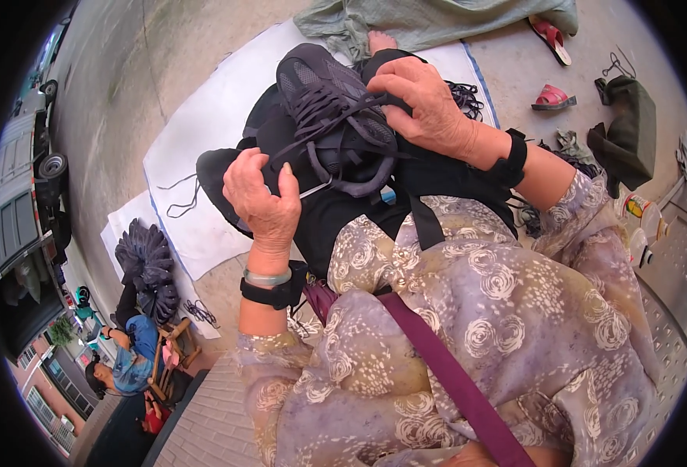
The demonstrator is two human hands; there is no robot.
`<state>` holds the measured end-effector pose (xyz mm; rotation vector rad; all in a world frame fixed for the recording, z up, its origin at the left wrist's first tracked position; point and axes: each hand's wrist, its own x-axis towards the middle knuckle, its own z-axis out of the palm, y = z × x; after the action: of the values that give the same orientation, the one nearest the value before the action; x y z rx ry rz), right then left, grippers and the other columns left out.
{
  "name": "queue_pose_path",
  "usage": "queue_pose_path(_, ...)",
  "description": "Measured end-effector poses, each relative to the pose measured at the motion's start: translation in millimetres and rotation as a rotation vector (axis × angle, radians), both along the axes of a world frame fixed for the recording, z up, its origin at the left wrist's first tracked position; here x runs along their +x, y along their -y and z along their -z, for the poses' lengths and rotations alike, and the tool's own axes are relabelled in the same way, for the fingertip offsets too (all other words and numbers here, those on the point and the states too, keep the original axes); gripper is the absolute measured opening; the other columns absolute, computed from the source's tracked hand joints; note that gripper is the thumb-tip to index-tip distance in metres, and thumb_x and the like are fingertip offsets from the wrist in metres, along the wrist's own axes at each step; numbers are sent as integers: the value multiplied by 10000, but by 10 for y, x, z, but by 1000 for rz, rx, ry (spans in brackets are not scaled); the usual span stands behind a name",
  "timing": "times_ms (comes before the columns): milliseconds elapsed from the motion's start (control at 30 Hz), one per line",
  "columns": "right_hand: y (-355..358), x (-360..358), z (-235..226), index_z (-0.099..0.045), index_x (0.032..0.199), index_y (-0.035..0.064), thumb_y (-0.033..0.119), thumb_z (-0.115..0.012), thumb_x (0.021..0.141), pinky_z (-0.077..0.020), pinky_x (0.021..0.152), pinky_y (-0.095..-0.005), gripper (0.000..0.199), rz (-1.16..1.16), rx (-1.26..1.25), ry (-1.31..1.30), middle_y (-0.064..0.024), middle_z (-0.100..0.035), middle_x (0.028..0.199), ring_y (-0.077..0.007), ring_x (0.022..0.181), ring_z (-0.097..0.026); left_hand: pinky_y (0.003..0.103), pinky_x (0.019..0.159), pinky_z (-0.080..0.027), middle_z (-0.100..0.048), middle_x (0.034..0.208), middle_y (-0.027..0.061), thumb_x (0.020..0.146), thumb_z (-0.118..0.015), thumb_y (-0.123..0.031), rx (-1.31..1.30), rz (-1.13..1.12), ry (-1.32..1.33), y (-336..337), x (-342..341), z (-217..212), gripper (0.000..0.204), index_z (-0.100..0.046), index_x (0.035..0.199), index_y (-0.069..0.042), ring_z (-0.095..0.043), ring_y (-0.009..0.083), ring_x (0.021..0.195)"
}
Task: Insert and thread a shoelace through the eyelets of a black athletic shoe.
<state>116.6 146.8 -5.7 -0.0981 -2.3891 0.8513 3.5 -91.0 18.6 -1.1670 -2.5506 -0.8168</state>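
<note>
A dark grey sneaker [320, 101] rests on my black-clad lap, its toe pointing away from me. Dark laces criss-cross its front and trail loose over the tongue. To the right of the shoe, my right hand [429, 105] is closed, its thumb and fingers pinching a shoelace [356, 109] near the upper eyelets. My left hand [264, 194] is off the shoe's left side with curled fingers, and a lace stretches from the shoe toward its fingertips. The grip there is partly hidden. Both wrists wear black bands.
White sheeting [203, 117] covers the ground ahead. Many dark shoes [147, 261] are piled at the left, near a seated person [129, 362]. Loose laces [465, 100] lie to the right. Farther right are pink sandals [552, 97] and a dark bag [627, 128]. A truck [20, 187] stands far left.
</note>
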Motion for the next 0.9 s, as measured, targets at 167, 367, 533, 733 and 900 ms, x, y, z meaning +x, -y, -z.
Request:
queue_pose_path(167, 87, 47, 50, -600, 782, 128, 75, -592, 665, -382, 739, -343, 128, -68, 20, 16, 1, -557, 819, -213, 845, -531, 340, 560, -338, -480, 586, 20, 641, -720, -140, -209, 334, -165, -82, 234, -12, 193, -537, 601, -97, -486, 204, 562)
queue_pose_path(367, 30, 102, 176, -598, 761, 76, 32, -578, 683, -435, 671, -350, 92, 4, -94, 87, -44, -571, 756, -246, 756, -544, 349, 454, -371, -515, 512, 74, 734, -652, -192, -428, 362, -7, -49, 412, 233, 247, -509, 563, -86, -515, 266, 457)
queue_pose_path(533, 23, 162, 170, -604, 751, 88, 59, -604, 682, -427, 674, -351, 74, 24, -100, 127, -27, -574, 754, -232, 772, -554, 359, 500, -396, -558, 568, 94, 713, -611, -121, -428, 456, 120, -145, 392, 151, 137, -522, 629, -59, -565, 273, 538)
queue_pose_path(733, 23, 143, 112, -609, 745, 93, 104, -616, 687, -417, 659, -350, 60, -40, -90, 176, -16, -573, 750, -221, 773, -554, 382, 514, -373, -533, 573, 82, 674, -601, -90, -467, 549, 246, 201, 349, -55, 126, -494, 618, -54, -543, 284, 556)
queue_pose_path(900, -68, 188, 245, -611, 739, 84, 124, -611, 696, -423, 658, -342, 59, -7, -124, 210, -28, -584, 734, -220, 747, -572, 411, 538, -412, -519, 574, 116, 692, -575, -81, -564, 551, 394, 565, 328, -208, 125, -491, 613, -32, -538, 325, 564)
